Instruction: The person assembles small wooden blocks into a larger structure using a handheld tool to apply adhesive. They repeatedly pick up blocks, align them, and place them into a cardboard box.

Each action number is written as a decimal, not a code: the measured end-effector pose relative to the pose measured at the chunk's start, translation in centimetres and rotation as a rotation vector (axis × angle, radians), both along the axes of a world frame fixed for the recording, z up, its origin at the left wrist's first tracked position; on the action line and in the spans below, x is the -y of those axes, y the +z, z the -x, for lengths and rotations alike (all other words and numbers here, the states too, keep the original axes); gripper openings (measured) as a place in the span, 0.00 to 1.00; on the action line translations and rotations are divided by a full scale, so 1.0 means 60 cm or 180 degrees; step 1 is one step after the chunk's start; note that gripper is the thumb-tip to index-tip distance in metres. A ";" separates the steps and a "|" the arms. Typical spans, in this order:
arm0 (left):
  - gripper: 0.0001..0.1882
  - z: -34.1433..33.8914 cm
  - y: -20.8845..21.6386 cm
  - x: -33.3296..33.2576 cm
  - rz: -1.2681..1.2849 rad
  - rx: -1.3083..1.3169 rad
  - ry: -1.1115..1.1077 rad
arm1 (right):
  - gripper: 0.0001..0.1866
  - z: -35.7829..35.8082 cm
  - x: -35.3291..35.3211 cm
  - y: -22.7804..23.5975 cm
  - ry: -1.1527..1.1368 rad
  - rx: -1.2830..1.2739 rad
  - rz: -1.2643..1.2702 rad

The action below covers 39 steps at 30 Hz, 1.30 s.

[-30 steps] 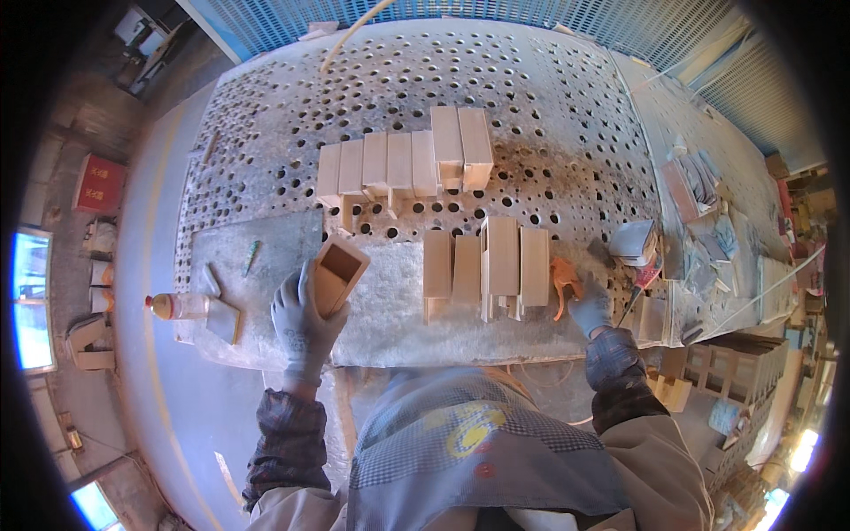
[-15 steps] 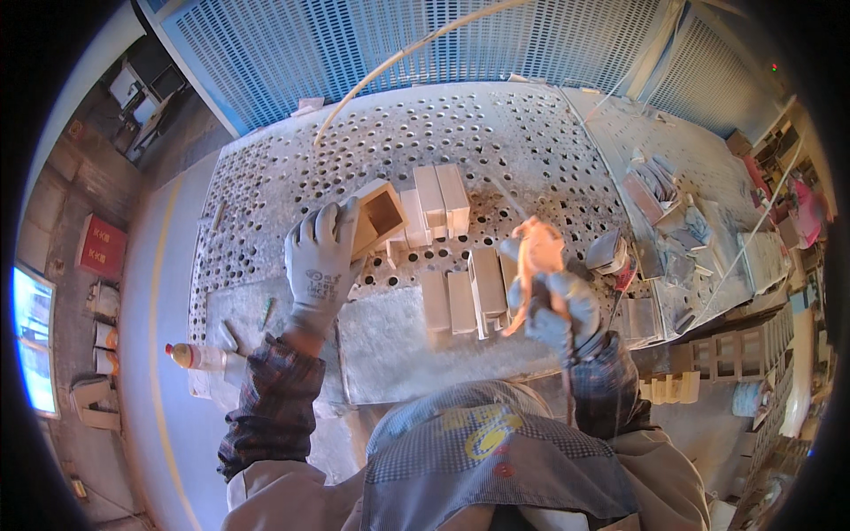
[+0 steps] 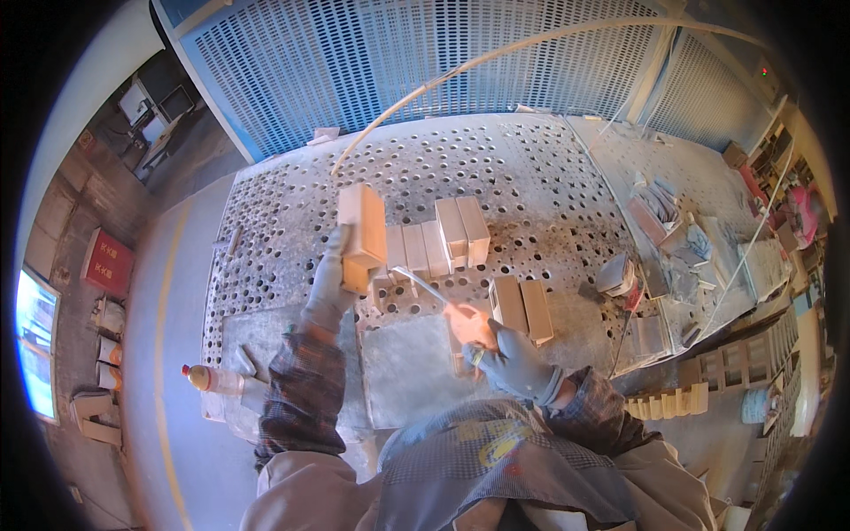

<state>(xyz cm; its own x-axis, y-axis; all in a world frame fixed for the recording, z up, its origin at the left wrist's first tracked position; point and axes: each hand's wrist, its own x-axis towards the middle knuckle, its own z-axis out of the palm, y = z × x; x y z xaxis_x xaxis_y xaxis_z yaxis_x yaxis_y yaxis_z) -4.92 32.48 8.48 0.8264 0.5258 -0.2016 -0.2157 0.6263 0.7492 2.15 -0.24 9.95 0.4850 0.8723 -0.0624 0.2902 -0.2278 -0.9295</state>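
Note:
My left hand (image 3: 329,281), in a grey glove, is closed round a small pale wooden box (image 3: 363,221) and holds it up above the perforated table. In my gloved right hand (image 3: 524,363) is an orange air blow gun (image 3: 469,326). Its thin bent nozzle (image 3: 420,281) points up and left, toward the lower end of the held box, apart from it as far as I can see. Beyond the gun, several wooden boxes (image 3: 462,232) stand close together, with a lower row of wooden pieces (image 3: 418,248) at their left. Another pair of boxes (image 3: 521,310) stands beside my right hand.
A pale hose (image 3: 496,64) arches over the table in front of the blue slatted wall (image 3: 372,66). A bottle (image 3: 212,380) lies at the table's left edge. Rags and scraps (image 3: 664,212) are heaped at the right. Smooth grey sheets (image 3: 407,363) cover the table's near side.
My left hand has raised the box and turned it, so its opening no longer faces me. My right hand has brought the blow gun left, close to the box. The whole view has shifted.

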 end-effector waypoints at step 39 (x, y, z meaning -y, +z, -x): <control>0.41 0.059 -0.339 0.178 -0.2540 -0.2320 -0.1575 | 0.29 -0.081 -0.037 -0.001 -0.0103 0.0833 0.1454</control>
